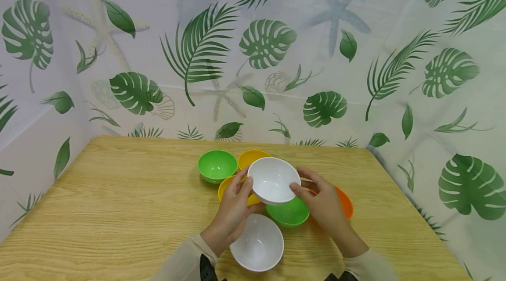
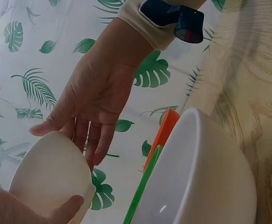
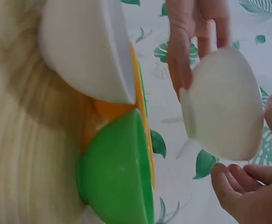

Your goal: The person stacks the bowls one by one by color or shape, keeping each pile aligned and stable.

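Note:
A small white bowl (image 1: 274, 181) is held up over the table between both hands, its inside facing the head camera. My left hand (image 1: 233, 210) grips its left side, thumb at the rim. On the right side my right hand (image 1: 326, 206) pinches the rim, thumb to the front and fingers behind. Both wrist views show the bowl from the side, well off the wood. Below it sits a green bowl (image 1: 289, 215), partly covered by the raised bowl. A second white bowl (image 1: 258, 246) stands nearer the body, beside the left wrist.
An orange bowl (image 1: 345, 203) stands behind the right hand, mostly hidden. Farther back are another green bowl (image 1: 217, 167) and a yellow bowl (image 1: 253, 156). One more yellow bowl (image 1: 224, 191) is partly behind the left hand. The wooden table (image 1: 118, 206) ends at a leaf-patterned cloth (image 1: 269, 109).

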{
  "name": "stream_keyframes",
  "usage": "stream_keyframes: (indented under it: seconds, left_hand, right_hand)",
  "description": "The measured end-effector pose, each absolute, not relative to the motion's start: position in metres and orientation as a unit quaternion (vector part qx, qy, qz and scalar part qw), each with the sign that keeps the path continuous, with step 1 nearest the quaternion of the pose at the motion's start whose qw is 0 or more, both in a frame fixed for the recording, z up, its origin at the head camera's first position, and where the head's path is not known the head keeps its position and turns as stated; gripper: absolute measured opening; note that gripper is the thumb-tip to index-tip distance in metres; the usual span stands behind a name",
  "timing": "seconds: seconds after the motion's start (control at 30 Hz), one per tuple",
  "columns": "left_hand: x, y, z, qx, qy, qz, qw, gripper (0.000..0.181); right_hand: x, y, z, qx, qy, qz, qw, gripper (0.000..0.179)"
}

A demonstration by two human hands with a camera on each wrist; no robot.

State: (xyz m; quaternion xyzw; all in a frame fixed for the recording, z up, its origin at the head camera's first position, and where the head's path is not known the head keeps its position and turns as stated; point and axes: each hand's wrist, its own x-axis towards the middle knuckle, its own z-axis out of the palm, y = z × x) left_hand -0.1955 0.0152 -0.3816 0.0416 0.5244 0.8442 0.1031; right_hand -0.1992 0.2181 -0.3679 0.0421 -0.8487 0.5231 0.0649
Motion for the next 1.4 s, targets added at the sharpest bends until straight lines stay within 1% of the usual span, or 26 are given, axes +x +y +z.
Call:
stream_keyframes:
  seconds: [0.1, 0.2, 0.33, 0.4, 0.53, 0.63, 0.73, 0.87, 1.03, 1.23, 1.3, 1.4]
  left_hand:
    - [-0.194, 0.014, -0.381, 0.037, 0.523, 0.846, 0.099, 0.049]
    - [-0.194, 0.013, -0.381, 0.033, 0.522, 0.847, 0.097, 0.052]
    - [-0.195, 0.01, -0.382, 0.045, 0.531, 0.84, 0.104, 0.05]
    - [-0.195, 0.007, -0.381, 0.053, 0.542, 0.832, 0.105, 0.049]
    - [-0.195, -0.002, -0.38, 0.08, 0.576, 0.808, 0.1, 0.049]
    - [-0.194, -0.008, -0.379, 0.123, 0.608, 0.778, 0.095, 0.05]
    - [-0.192, -0.013, -0.379, 0.165, 0.645, 0.742, 0.081, 0.053]
    - [-0.192, -0.016, -0.379, 0.208, 0.651, 0.726, 0.075, 0.059]
    - [-0.193, -0.019, -0.38, 0.214, 0.648, 0.727, 0.068, 0.069]
    - [-0.193, -0.025, -0.382, 0.217, 0.678, 0.7, 0.056, 0.086]
    - [-0.193, -0.029, -0.382, 0.228, 0.688, 0.687, 0.054, 0.087]
    - [-0.193, -0.033, -0.383, 0.247, 0.7, 0.668, 0.049, 0.082]
  right_hand:
    - [-0.193, 0.214, -0.376, 0.085, -0.844, 0.524, 0.079, 0.073]
    - [-0.189, 0.21, -0.381, 0.101, -0.844, 0.519, 0.092, 0.084]
    - [-0.186, 0.206, -0.384, 0.103, -0.839, 0.524, 0.107, 0.089]
    - [-0.184, 0.205, -0.384, 0.104, -0.832, 0.533, 0.114, 0.089]
    - [-0.181, 0.205, -0.383, 0.103, -0.81, 0.565, 0.115, 0.083]
    - [-0.179, 0.207, -0.382, 0.103, -0.792, 0.591, 0.112, 0.078]
    - [-0.177, 0.208, -0.383, 0.108, -0.778, 0.608, 0.114, 0.075]
    - [-0.174, 0.21, -0.382, 0.118, -0.765, 0.622, 0.115, 0.073]
    - [-0.17, 0.211, -0.381, 0.129, -0.758, 0.629, 0.115, 0.073]
    - [-0.165, 0.211, -0.38, 0.157, -0.748, 0.635, 0.113, 0.073]
    - [-0.163, 0.212, -0.38, 0.174, -0.746, 0.633, 0.11, 0.074]
    - [-0.162, 0.214, -0.381, 0.196, -0.746, 0.628, 0.102, 0.075]
